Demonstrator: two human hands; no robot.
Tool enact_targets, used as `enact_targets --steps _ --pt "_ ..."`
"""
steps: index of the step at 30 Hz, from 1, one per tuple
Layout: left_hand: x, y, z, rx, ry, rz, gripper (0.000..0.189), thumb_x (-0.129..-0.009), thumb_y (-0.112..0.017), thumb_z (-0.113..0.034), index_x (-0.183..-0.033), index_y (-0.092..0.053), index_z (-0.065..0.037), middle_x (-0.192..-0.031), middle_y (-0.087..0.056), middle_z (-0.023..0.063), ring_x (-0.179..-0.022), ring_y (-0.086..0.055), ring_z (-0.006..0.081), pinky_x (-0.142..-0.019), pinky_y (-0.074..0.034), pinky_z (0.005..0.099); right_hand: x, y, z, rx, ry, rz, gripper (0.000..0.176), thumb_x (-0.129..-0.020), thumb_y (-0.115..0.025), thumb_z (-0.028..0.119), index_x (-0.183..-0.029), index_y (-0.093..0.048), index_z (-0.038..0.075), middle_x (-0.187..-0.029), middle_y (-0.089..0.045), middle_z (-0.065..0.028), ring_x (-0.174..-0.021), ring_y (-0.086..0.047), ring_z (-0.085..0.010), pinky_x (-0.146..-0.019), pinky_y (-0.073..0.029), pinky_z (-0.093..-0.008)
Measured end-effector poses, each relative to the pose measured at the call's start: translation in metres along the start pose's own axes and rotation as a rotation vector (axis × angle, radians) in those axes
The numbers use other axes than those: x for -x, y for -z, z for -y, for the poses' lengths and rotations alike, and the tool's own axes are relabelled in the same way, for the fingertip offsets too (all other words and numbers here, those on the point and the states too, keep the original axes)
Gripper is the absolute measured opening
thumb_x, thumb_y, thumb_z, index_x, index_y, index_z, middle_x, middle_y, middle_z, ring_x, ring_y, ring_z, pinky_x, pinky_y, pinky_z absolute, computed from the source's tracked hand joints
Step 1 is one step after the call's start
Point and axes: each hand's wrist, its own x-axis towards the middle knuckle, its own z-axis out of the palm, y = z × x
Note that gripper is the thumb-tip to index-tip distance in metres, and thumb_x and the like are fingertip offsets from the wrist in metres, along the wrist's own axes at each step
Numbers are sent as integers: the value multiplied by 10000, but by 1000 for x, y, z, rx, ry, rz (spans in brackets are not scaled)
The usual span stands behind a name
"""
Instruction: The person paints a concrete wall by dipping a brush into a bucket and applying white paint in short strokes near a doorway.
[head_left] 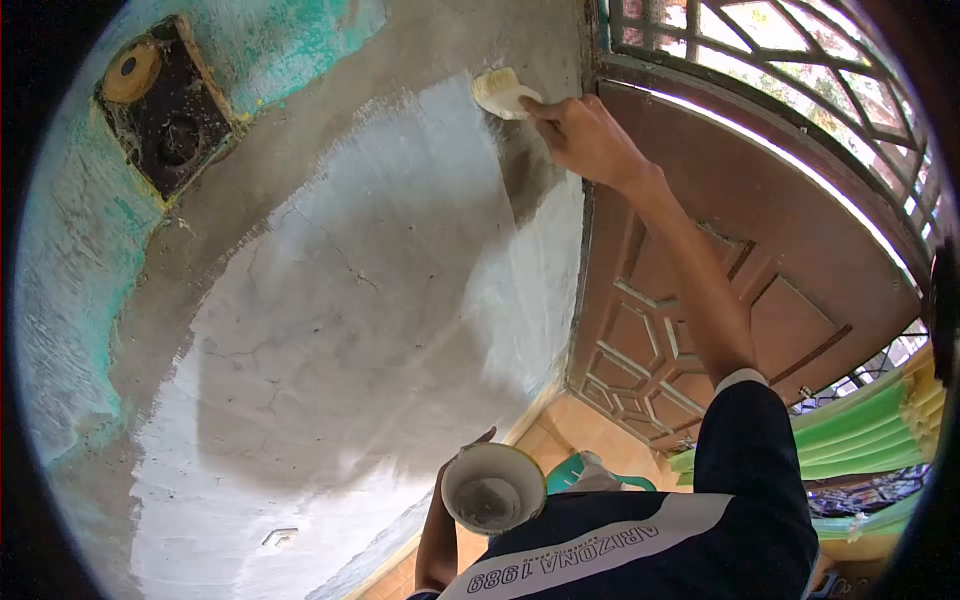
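My right hand (590,140) is raised at the upper middle, closed on the handle of a wide paintbrush (503,93). The brush's pale bristles touch the grey wall at the top edge of a whitish coated area (400,200). Low in front of my body, my left hand (460,460) holds a round white tub (493,490) from its left side. Greyish-white material lies in the bottom of the tub. Most of the left hand's fingers are hidden by the tub.
A dark wall recess (172,115) with a round speaker-like piece is at the upper left, beside peeling turquoise paint. A brown panelled door (720,260) and metal grille (800,50) stand right. Green curtains (850,430) hang lower right; a green object (566,473) is on the floor.
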Motion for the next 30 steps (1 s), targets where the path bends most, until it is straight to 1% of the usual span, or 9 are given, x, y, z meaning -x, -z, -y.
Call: enact_targets --steps 1,2,7,14,20,23,26,28,30 --pt "4 -5 0 32 23 -85 474 -1066 -560 -202 -1524 -524 -86 -1020 -721 21 -825 -650 88 -758 -546 253 5 -2 0 -22 10 -3 332 -954 -622 66 -1273 -710 33 -746 -539 -302 -542 -548 -349 -634 -489 -423" --pt "5 -7 2 34 22 -90 474 -1066 -560 -202 -1524 -524 -86 -1020 -721 21 -825 -650 88 -758 -546 253 9 -3 -2 -27 12 -1 332 -954 -622 66 -1273 -710 33 -746 -539 -302 -542 -548 -349 -634 -489 -423" --pt "16 -19 19 24 -2 -101 489 -1066 -559 -227 -1525 -512 -63 -1113 -701 48 -868 -653 97 -800 -547 266 34 -6 -24 85 -62 297 259 -945 -615 71 -1155 -757 17 -828 -690 -254 -672 -662 -395 -746 -555 -438" --pt "8 -32 11 -26 -67 -108 518 -1065 -557 -261 -1525 -497 -30 -1243 -672 86 -928 -656 109 -858 -550 283 -34 34 -20 134 41 286 257 -898 -623 49 -1106 -762 -7 -841 -711 -233 -695 -673 -394 -766 -565 -436" --pt "-9 -44 11 -56 -106 -90 549 -1064 -556 -290 -1526 -483 -2 -1355 -648 118 -979 -659 120 -907 -552 298 -41 48 -26 63 286 -36 264 -900 -632 48 -1126 -753 -18 -804 -690 -253 -591 -663 -334 -639 -544 -418" --pt "-13 -50 12 -64 -121 -90 560 -1064 -556 -300 -1526 -479 7 -1392 -640 129 -997 -661 124 -924 -552 303 -23 55 0 48 74 -88 303 -801 -689 81 -1097 -701 18 -858 -708 -243 -832 -721 -421 -779 -601 -491" --pt "-17 -63 8 -104 -136 -67 568 -1057 -564 -297 -1523 -478 17 -1333 -666 119 -953 -670 129 -893 -561 299 -11 17 -10 108 112 -1 352 -904 -642 97 -1243 -646 4 -853 -698 -250 -776 -713 -430 -729 -596 -512" --pt "-20 -75 3 -63 -160 -167 414 -998 -666 -104 -1412 -650 -95 -1050 -745 32 -787 -669 98 -753 -562 265 -3 -5 -9 43 46 -21 357 -918 -637 103 -1261 -645 4 -845 -693 -260 -772 -710 -439 -718 -594 -518" --pt "-28 -73 3 -29 -118 -174 418 -999 -660 -102 -1417 -646 -92 -1055 -744 31 -796 -668 95 -763 -560 260 0 -8 -11 -19 18 -36 412 -928 -638 98 -1330 -623 9 -828 -684 -281 -780 -706 -462 -700 -590 -529"
